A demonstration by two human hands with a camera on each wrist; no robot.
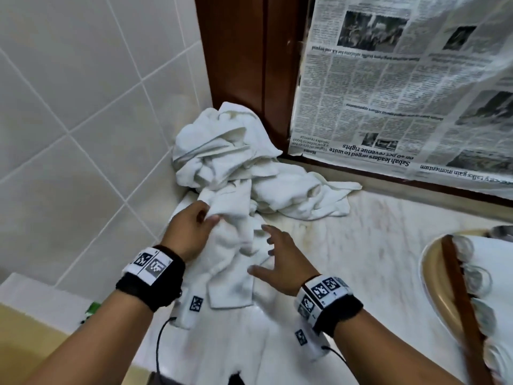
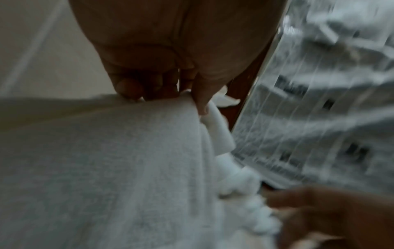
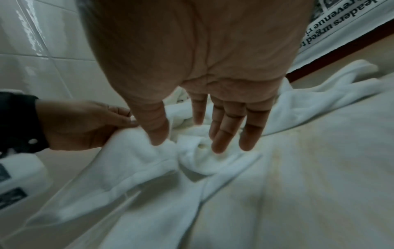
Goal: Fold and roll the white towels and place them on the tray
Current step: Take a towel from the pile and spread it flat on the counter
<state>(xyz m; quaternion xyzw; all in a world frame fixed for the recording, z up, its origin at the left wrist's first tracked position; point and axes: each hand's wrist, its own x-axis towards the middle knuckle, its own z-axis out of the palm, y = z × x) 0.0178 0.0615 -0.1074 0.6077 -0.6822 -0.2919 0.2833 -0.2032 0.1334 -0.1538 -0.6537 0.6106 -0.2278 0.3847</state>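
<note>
Near the counter's [image 1: 388,245] left edge, by the tiled wall [image 1: 69,107], the left hand [image 1: 191,232] reaches forward from a raised forearm, palm turned inward, and pinches a bunched fold of a white towel [image 1: 233,254] between thumb and curled fingers. The left wrist view shows those fingertips [image 2: 200,101] pressed into the cloth's top edge, with the towel hanging below them in a broad sheet. This towel trails from the grip down over the counter toward the front edge.

Just right of it, the right hand [image 1: 280,262] hovers palm down over the same towel, its fingers [image 3: 226,128] straight and spread, holding nothing; the right wrist view shows the tips just above a crumpled knot of cloth, and whether they touch it cannot be told. Both wrists wear black bands with printed marker tags.

At the counter's back left corner, against the wooden frame [image 1: 244,65], lies a heap of further towels [image 1: 222,148], touching the held one. Newspaper [image 1: 402,79] covers the pane behind the back edge. At the right edge sits a tray [image 1: 433,273], holding blurred objects.
</note>
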